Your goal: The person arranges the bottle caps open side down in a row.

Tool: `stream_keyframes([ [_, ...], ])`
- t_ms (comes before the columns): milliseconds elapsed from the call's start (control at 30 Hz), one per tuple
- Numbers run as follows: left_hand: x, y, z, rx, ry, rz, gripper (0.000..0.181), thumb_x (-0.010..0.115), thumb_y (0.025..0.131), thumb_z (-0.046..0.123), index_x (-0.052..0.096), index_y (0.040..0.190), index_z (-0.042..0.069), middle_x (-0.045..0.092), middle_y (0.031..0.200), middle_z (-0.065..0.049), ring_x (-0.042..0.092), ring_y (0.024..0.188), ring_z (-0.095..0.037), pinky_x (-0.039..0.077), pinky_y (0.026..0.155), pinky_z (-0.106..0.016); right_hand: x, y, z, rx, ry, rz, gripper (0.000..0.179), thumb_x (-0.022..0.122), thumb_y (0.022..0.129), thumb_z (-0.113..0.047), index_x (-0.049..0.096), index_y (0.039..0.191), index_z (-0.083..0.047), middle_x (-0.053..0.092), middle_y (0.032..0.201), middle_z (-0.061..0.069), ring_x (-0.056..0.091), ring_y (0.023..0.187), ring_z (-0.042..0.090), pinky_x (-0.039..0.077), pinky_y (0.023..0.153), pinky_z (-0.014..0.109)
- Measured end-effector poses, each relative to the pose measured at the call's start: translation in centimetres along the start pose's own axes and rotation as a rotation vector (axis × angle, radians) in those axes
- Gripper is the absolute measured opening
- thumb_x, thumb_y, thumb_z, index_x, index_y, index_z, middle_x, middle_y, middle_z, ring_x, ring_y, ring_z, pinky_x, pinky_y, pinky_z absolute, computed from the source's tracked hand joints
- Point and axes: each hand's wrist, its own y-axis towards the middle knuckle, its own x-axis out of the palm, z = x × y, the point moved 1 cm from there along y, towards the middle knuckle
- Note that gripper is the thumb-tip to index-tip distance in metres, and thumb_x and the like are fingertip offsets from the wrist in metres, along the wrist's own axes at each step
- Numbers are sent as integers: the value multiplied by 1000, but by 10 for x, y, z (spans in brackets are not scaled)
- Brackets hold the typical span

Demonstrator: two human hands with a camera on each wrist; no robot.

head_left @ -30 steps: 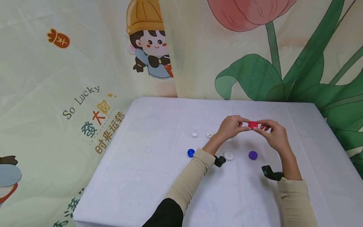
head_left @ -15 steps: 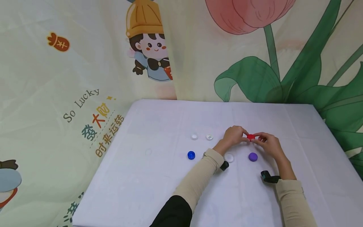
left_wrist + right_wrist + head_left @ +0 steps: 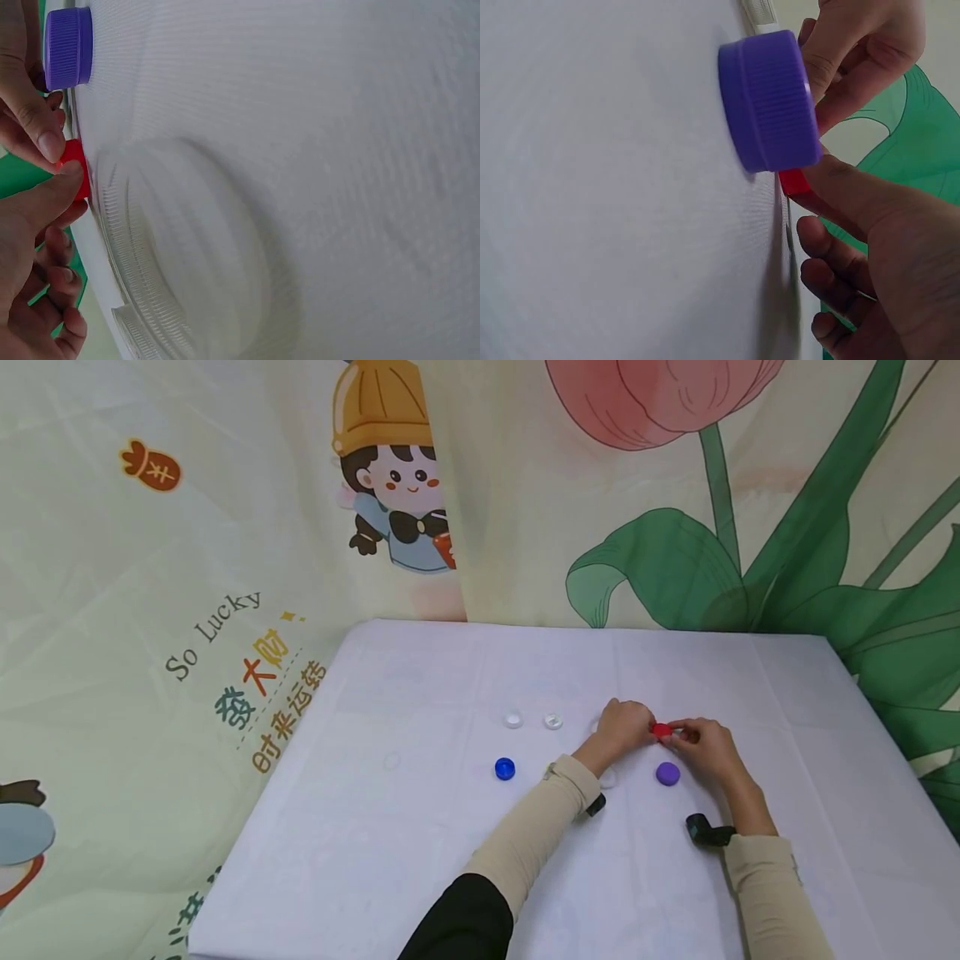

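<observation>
A red bottle cap (image 3: 661, 731) is pinched between both hands, down close at the white tabletop. My left hand (image 3: 626, 724) holds its left side with thumb and fingers, and my right hand (image 3: 708, 747) pinches the right side. In the left wrist view, the left thumb lies across the red cap (image 3: 84, 186). The purple bottle cap (image 3: 772, 103) stands large in the right wrist view and partly covers the red one there. A ribbed whitish cap (image 3: 187, 247) lies close to the left wrist camera; in the head view the left forearm partly hides it.
A blue cap (image 3: 505, 768) and two white caps, one round (image 3: 513, 718) and another white cap (image 3: 552, 722), lie left of the hands. The white-covered table (image 3: 360, 827) meets a printed cloth backdrop (image 3: 517, 527) at the far edge.
Both hands have come down toward the table and nearer to the purple cap, carrying the red cap with them. The left forearm now covers more of the nearby white cap.
</observation>
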Motion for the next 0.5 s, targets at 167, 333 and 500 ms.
stream_keyframes([
  [167, -4, -4, 0, -61, 30, -22, 33, 61, 76, 53, 67, 102, 34, 65, 96, 14, 56, 84, -6, 33, 71, -26, -7, -3, -5, -23, -50, -20, 42, 67, 80, -26, 61, 112, 1, 55, 74, 9, 45, 71, 22, 36, 58, 28],
  [333, -23, -15, -7, -113, 12, 61, 43, 59, 77, 57, 62, 113, 33, 63, 102, 12, 54, 89, -10, 34, 74, -27, -16, -6, -16, -7, -56, 3, 41, 64, 83, -30, 61, 115, -5, 57, 81, 9, 45, 76, 22, 40, 59, 30],
  [500, -44, -39, -28, -141, -32, 134, 45, 58, 79, 54, 61, 117, 29, 63, 97, 7, 54, 84, -13, 34, 71, -28, -19, -13, -36, -10, -16, 60, 37, 60, 84, -38, 63, 112, -14, 57, 85, 5, 43, 82, 19, 43, 60, 39],
])
